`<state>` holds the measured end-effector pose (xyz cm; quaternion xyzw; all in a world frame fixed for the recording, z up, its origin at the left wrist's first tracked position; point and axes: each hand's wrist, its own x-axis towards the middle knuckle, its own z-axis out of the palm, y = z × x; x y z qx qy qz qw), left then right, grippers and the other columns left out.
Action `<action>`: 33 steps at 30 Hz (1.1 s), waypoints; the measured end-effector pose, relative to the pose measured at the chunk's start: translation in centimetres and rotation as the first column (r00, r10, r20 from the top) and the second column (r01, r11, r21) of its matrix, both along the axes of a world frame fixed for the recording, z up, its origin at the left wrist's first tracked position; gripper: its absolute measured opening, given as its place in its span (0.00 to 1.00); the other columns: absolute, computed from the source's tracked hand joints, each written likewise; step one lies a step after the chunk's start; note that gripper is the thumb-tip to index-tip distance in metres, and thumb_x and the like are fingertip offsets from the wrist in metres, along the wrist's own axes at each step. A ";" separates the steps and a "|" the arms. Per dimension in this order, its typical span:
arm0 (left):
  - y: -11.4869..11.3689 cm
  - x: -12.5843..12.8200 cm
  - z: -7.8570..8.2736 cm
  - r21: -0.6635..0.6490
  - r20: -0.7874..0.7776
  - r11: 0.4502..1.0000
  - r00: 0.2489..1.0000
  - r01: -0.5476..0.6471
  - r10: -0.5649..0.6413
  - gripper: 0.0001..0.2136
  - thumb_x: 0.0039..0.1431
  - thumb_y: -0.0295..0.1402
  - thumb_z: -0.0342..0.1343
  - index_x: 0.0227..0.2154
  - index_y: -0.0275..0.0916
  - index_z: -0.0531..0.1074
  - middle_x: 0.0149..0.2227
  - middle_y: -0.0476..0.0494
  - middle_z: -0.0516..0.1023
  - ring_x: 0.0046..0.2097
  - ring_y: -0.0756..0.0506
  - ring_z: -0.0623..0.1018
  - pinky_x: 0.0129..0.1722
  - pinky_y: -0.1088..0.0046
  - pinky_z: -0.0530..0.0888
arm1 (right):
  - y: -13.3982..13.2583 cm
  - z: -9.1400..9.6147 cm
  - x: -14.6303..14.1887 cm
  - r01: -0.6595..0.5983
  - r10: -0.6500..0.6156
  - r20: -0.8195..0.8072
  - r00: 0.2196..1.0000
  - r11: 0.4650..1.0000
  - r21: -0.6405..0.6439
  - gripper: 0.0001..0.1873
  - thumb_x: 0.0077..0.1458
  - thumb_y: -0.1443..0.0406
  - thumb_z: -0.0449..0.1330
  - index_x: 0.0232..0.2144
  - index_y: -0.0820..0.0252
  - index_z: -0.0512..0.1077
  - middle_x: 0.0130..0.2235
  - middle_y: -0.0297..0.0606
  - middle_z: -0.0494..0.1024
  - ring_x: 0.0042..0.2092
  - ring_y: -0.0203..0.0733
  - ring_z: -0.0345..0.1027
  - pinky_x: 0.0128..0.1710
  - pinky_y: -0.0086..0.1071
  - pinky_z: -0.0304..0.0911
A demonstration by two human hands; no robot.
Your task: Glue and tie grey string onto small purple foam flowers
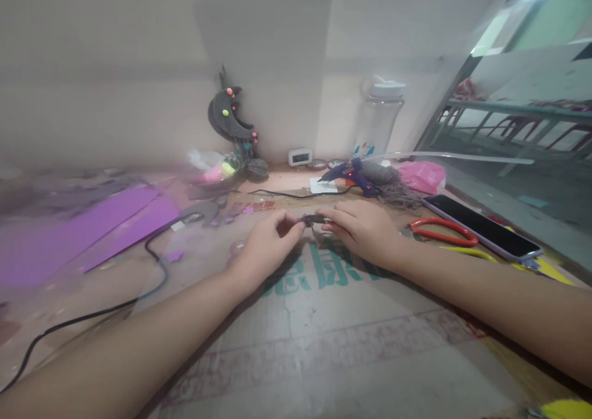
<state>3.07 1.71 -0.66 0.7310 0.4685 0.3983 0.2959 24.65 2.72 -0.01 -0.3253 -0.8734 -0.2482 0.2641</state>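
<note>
Just above the printed board, my two hands meet at a small dark piece (316, 219), too blurred to name. My left hand (274, 237) pinches its left end between thumb and forefinger. From the other side, my right hand (361, 228) grips its right end with the fingertips closed. Behind them a blue glue gun (349, 173) lies on a small white card (324, 186), beside a ball of grey yarn (382, 175). Small purple flower shapes (176, 256) lie to the left of my hands.
Purple sheets (124, 224) and a black cord (92, 313) spread over the left side. A dark crescent ornament (226, 113), a small clock (300, 157) and a bottle (379, 123) stand at the back. Red-handled pliers (444, 231) and a phone (481, 226) lie at right.
</note>
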 end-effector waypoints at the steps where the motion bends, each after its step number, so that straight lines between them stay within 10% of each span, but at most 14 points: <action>1: 0.0 0.0 0.0 -0.001 -0.003 1.000 1.000 -0.001 0.001 0.08 0.59 0.37 0.53 0.28 0.39 0.69 0.29 0.50 0.74 0.32 0.48 0.73 0.32 0.72 0.66 | 0.0 0.0 0.0 -0.005 0.005 -0.002 1.000 1.000 0.004 0.17 0.66 0.62 0.49 0.44 0.63 0.76 0.30 0.40 0.78 0.31 0.41 0.67 0.31 0.33 0.56; 33: -0.1 0.0 0.0 -0.043 0.020 0.999 1.000 -0.022 0.023 0.10 0.60 0.39 0.53 0.28 0.39 0.68 0.29 0.50 0.73 0.33 0.48 0.72 0.34 0.71 0.65 | 0.1 0.1 0.0 -0.059 0.061 -0.039 0.997 0.997 0.049 0.14 0.65 0.63 0.53 0.44 0.65 0.76 0.29 0.40 0.78 0.31 0.41 0.68 0.30 0.33 0.57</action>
